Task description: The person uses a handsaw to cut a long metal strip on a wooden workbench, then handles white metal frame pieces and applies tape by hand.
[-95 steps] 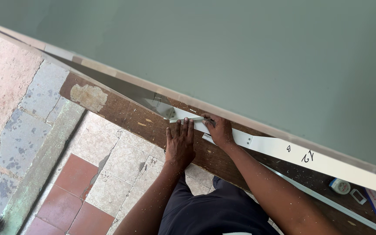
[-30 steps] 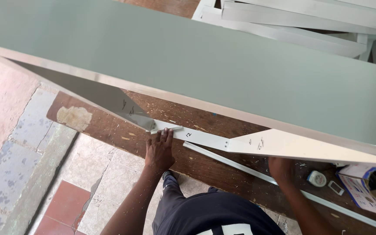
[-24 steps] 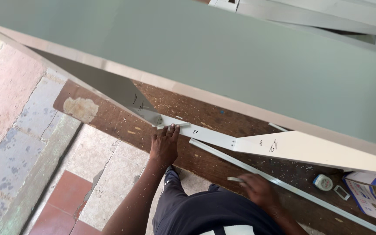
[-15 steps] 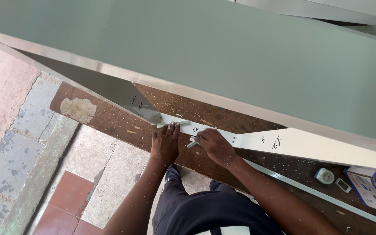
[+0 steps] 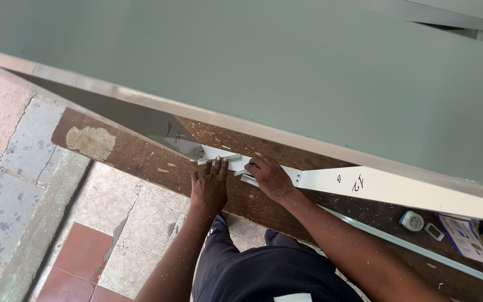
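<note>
Left hand [image 5: 209, 187]: fingers together and flat, palm down on the worn wooden workbench [image 5: 141, 162], fingertips touching a short grey metal piece [image 5: 219, 159] that lies at the near edge of the white profile. Holds nothing; it presses.

Right hand [image 5: 269, 178]: fingers curled narrow over a second small grey metal piece [image 5: 245, 175], pinching it against the long white aluminium profile [image 5: 375, 187]. How firm the pinch is cannot be told.

White profile: lies slantwise along the bench, its left end cut to a long taper, black hand markings on its face, one end under both hands.

Behind: large pale green panel [image 5: 308, 72] leaning over the bench.

On the bench, well apart to the right: thin white strip [image 5: 420, 251], small round tape measure [image 5: 412, 221], printed box [image 5: 468, 237]. Metal chips scattered about.

Below: tiled floor [image 5: 85, 246].

Risk, as a judgement: the small pieces sit loose; a slip of either hand could shift them off line, and the cut taper edge could nick a finger.
</note>
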